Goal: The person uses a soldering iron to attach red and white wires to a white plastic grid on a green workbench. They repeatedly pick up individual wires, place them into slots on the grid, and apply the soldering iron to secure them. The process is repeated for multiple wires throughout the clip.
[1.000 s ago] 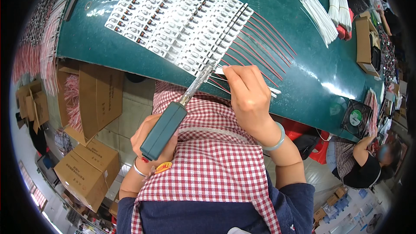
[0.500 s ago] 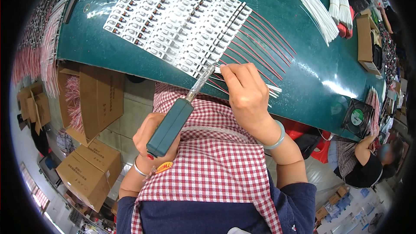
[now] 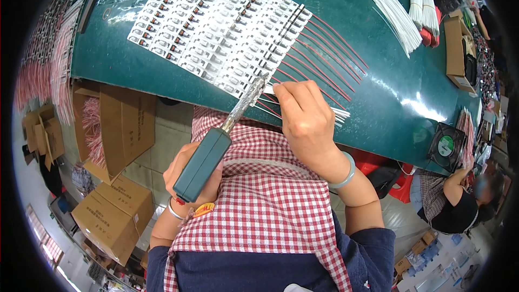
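My left hand (image 3: pixel 181 170) is wrapped round the green handle of a soldering iron (image 3: pixel 203 165). The iron's metal shaft points up and to the right, its tip over the lower right edge of a white circuit board panel (image 3: pixel 216 38). Beside that tip, my right hand (image 3: pixel 307 116) is closed in a pinch on a white wire (image 3: pixel 268 90), its end at the panel's edge. Several red wires (image 3: pixel 330 57) fan out to the right from the same edge. Ends of white wires (image 3: pixel 341 114) show past my right hand. My fingers hide the middle of these wires.
The green table (image 3: pixel 378 124) ends close in front of my apron. White wire bundles (image 3: pixel 399 21) and a small fan (image 3: pixel 446 147) lie to the right. Cardboard boxes (image 3: pixel 113 213) stand on the floor at left. Another person (image 3: pixel 454 200) sits at far right.
The soldering iron's handle and my left hand have shifted slightly down and left, and the tip sits a little higher. My right hand has moved slightly left, still pinching.
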`<move>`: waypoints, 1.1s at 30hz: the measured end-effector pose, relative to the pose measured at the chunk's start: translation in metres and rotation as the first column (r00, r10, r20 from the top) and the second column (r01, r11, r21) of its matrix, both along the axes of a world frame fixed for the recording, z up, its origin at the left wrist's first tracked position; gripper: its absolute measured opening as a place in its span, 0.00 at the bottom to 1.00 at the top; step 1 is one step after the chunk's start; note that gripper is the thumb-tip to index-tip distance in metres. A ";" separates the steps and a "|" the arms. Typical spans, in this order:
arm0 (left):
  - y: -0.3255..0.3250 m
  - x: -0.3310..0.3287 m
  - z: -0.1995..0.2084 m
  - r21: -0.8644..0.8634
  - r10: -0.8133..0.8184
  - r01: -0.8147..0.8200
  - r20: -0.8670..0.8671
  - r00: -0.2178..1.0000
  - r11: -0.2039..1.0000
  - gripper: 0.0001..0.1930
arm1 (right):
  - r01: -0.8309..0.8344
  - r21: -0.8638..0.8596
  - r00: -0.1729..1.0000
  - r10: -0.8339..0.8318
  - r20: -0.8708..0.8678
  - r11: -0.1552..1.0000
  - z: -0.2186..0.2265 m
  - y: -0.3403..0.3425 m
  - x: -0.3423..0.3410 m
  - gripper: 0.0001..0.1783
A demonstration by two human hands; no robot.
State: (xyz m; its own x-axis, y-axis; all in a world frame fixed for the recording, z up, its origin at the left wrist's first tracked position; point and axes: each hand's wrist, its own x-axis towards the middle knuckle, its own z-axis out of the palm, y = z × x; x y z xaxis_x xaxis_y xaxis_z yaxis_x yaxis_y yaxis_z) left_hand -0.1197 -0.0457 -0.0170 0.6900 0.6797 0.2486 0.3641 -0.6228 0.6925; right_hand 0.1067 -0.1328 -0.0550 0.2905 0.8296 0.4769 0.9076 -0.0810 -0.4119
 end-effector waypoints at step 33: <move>0.003 0.011 0.000 -0.007 -0.001 0.001 -0.022 1.000 1.000 0.10 | 0.026 -0.029 0.999 -0.025 0.035 0.999 0.002 0.005 0.011 0.17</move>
